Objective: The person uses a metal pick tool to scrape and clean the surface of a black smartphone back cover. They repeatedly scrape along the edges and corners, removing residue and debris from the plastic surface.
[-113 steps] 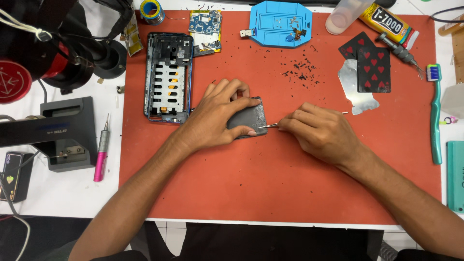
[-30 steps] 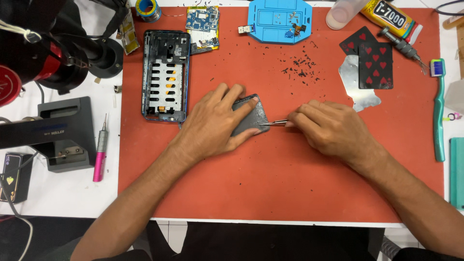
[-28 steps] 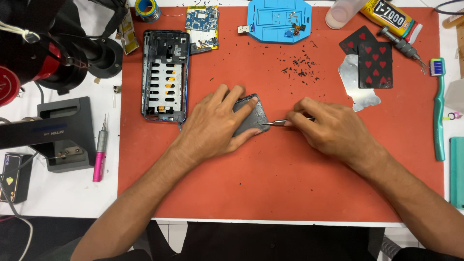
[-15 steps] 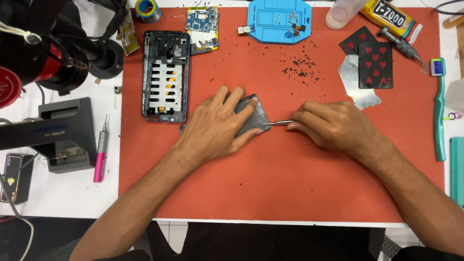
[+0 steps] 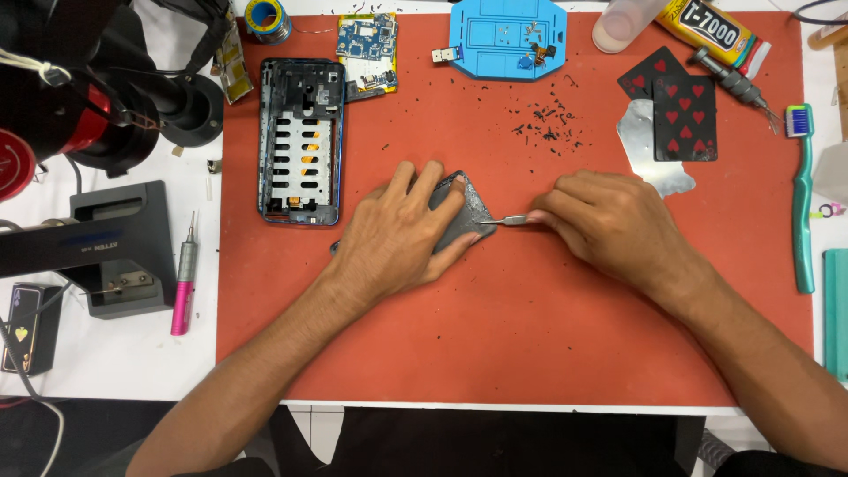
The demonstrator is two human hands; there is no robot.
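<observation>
Two hands work at the middle of the red mat [image 5: 495, 353]. Our left hand [image 5: 402, 234] lies flat, fingers spread, pressing down on a grey phone panel [image 5: 464, 212] that sits tilted on the mat near its centre; most of the panel is hidden under the palm, and only its corner at two o'clock shows. Our right hand [image 5: 609, 225] is closed in a pinch around a thin metal tool [image 5: 499, 219], whose tip touches the panel's right edge, at three o'clock from the left hand.

At eleven o'clock from the left hand lies an opened phone frame [image 5: 300, 141], upright on the mat, with a row of slots down its middle. Just past it at twelve o'clock sits a small blue circuit board [image 5: 367, 44], and further along the top edge a blue tray [image 5: 503, 35] with tiny parts in it. Dark crumbs [image 5: 548, 124] are scattered on the mat below the tray. At one o'clock from the right hand we see playing cards [image 5: 676, 110] with red hearts, lying partly on a scrap of shiny sheet metal [image 5: 649, 150]. A tube of glue [image 5: 707, 31] lies at the top right corner. A green toothbrush [image 5: 802, 203] lies off the mat at three o'clock. At nine o'clock, on the white table [image 5: 115, 371], lies a pink pen-shaped tool [image 5: 183, 287] beside a black stand [image 5: 124, 252].
</observation>
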